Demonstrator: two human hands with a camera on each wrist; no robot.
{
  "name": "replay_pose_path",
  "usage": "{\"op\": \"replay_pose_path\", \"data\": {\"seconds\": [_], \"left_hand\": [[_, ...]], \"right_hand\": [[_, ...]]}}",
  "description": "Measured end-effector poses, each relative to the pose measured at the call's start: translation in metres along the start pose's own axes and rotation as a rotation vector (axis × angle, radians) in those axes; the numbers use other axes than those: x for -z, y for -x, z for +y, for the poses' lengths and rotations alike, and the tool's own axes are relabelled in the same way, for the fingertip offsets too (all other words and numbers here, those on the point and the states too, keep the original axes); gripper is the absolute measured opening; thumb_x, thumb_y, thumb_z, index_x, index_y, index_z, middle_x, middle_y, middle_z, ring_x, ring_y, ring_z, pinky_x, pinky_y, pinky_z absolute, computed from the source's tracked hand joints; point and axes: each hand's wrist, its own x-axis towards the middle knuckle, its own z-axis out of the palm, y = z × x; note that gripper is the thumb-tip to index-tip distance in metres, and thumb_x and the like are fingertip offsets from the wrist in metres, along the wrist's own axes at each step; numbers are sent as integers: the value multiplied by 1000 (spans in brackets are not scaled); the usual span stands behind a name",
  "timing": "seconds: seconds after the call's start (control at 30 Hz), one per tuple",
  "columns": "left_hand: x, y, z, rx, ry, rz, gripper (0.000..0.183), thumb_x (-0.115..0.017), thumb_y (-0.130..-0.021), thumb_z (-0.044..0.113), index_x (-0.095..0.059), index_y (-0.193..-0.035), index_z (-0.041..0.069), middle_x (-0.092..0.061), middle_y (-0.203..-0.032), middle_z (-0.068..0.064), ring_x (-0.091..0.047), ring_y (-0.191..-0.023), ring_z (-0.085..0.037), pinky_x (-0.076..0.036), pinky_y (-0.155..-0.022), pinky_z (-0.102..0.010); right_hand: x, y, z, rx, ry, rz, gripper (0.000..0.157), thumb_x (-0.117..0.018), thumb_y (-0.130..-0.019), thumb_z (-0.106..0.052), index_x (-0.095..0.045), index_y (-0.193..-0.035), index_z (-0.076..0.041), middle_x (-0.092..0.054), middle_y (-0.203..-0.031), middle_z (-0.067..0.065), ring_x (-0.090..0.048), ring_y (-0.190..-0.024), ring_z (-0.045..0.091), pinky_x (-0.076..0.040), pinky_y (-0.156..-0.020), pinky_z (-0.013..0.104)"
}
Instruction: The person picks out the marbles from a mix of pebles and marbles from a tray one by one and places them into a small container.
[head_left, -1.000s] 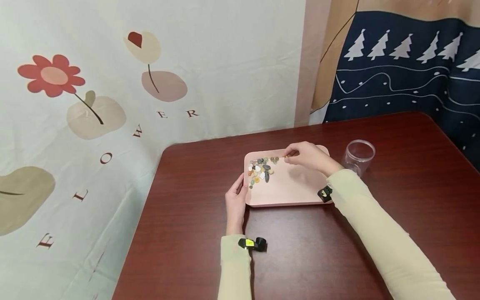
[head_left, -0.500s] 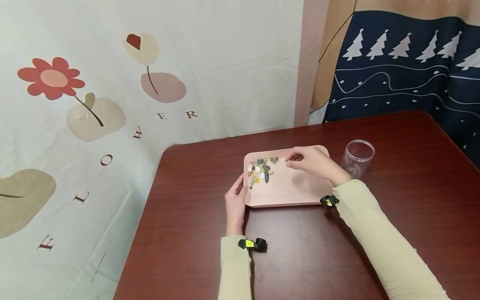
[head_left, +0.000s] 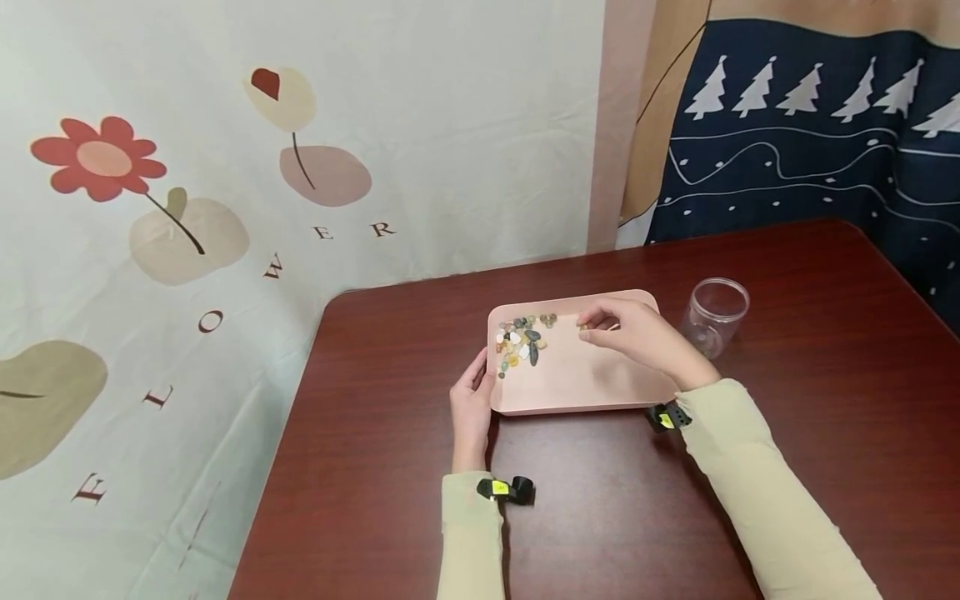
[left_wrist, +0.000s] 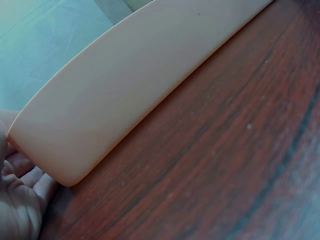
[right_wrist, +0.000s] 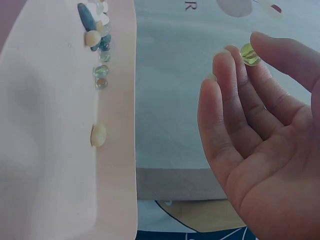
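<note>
A yellow-green glass marble (right_wrist: 250, 54) is pinched between the thumb and fingertips of my right hand (head_left: 633, 333), which hovers over the right half of the pink tray (head_left: 570, 387). My left hand (head_left: 472, 410) grips the tray's left side; in the left wrist view its fingers curl about the tray's corner (left_wrist: 70, 170). Pebbles (head_left: 523, 350) in white, yellow and dark green lie with small glass marbles (right_wrist: 101, 71) at the tray's far left. One pale pebble (right_wrist: 98, 135) sits apart from them along the tray wall.
A clear jar (head_left: 716, 312) stands just right of the tray, with something faint at its bottom. The dark red table (head_left: 375, 467) carries everything. A flower-print cloth (head_left: 450, 125) and a navy tree-print cloth (head_left: 810, 150) hang behind it.
My right hand has drawn back from the tray's far side, moving right and toward me with the marble between its fingers. My left hand stays on the tray.
</note>
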Motion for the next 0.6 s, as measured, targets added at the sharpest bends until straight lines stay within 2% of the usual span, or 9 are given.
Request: {"op": "replay_pose_path", "data": {"seconds": [0.23,0.33,0.47,0.6], "left_hand": [[-3,0,-3,-6,10,11,34,-56,-88,14,-57,-122,18,-55,-122,1,-48,-112,-10,-42,-89,-25],[-4,0,-4,-2,17,-1,34,-56,-88,15,-57,-122,18,-54,-122,1,-48,-113,-10,-41,-90,-25],[-2,0,-3,16,11,12,34,-56,-88,15,-57,-122,19,-54,-122,2,-48,-113,-9,-41,-89,-23],[0,-1,0,24,10,-3,35,-55,-88,11,-55,-123,14,-53,-124,-2,-47,-114,-11,-41,-89,-24]], "right_hand": [[-3,4,6,-14,-49,14,27,-64,-81,-32,-64,-99,-12,-62,-91,-1,-54,-84,14,-46,-78,31],[-2,6,6,-34,-61,34,26,-65,-81,-34,-65,-98,-14,-62,-95,-2,-54,-85,13,-47,-77,31],[-2,9,4,-14,-77,60,23,-65,-80,-34,-66,-96,-17,-62,-97,-4,-54,-84,12,-46,-77,32],[-2,13,3,-8,-99,77,24,-65,-80,-33,-66,-97,-15,-62,-95,-5,-54,-84,11,-46,-78,33]]}}
